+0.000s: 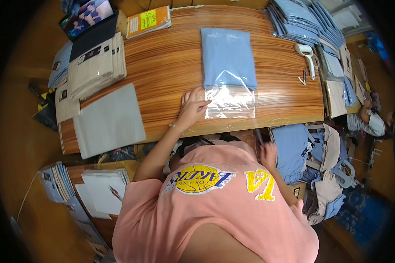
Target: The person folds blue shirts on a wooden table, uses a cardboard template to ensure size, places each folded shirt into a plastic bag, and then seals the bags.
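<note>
A folded light-blue garment (228, 59) lies on the wood-grain table in front of me, inside a clear plastic bag (230, 103). The bag's shiny empty end points toward me, near the table edge. My left hand (193, 107) rests on the table with fingers spread, its fingertips touching the left edge of the bag. Below the front edge, at the right, my right hand (267, 154) is closed and partly blurred. A thin translucent strip (259, 135) runs from near the bag's right corner down to this hand and seems pinched in it.
Beige packed garments (94, 68) are stacked at the left, beside a frosted plastic sheet (112, 120). Blue packed garments (296, 22) are piled back right, near a white lint roller (307, 57). Loose clothes (289, 149) hang right of me. Another person (366, 120) sits far right.
</note>
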### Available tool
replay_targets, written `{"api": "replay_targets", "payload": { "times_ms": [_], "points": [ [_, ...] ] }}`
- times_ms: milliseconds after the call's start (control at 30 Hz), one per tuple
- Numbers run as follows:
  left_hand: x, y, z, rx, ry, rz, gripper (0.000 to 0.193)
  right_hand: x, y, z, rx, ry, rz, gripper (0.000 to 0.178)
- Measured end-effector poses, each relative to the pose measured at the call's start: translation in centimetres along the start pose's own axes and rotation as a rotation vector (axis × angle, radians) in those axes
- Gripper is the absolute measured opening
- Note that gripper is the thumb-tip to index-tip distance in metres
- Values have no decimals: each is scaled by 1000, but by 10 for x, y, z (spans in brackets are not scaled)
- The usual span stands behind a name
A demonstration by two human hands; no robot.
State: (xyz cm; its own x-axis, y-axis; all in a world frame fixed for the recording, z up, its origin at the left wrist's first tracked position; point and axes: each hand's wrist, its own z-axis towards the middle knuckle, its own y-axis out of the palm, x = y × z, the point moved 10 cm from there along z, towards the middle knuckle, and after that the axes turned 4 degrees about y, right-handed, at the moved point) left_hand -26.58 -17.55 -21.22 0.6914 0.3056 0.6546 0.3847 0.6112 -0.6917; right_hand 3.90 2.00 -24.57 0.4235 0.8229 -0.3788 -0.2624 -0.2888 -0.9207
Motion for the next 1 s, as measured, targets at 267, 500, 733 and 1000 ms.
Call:
{"api": "replay_targets", "payload": {
  "times_ms": [267, 500, 733, 1000],
  "points": [
    [-15, -19, 31, 16, 250, 148, 18, 31, -53, 63, 353, 43, 22, 29],
    [6, -6, 40, -170, 527, 236, 16, -75, -9, 194, 26, -689, -71, 17],
    [4, 4, 45, -258, 548, 221, 13, -79, 8, 200, -70, -845, -115, 19],
    [2, 15, 46, -316, 517, 269, 20, -83, 10, 199, -156, -761, -116, 14]
  ]
}}
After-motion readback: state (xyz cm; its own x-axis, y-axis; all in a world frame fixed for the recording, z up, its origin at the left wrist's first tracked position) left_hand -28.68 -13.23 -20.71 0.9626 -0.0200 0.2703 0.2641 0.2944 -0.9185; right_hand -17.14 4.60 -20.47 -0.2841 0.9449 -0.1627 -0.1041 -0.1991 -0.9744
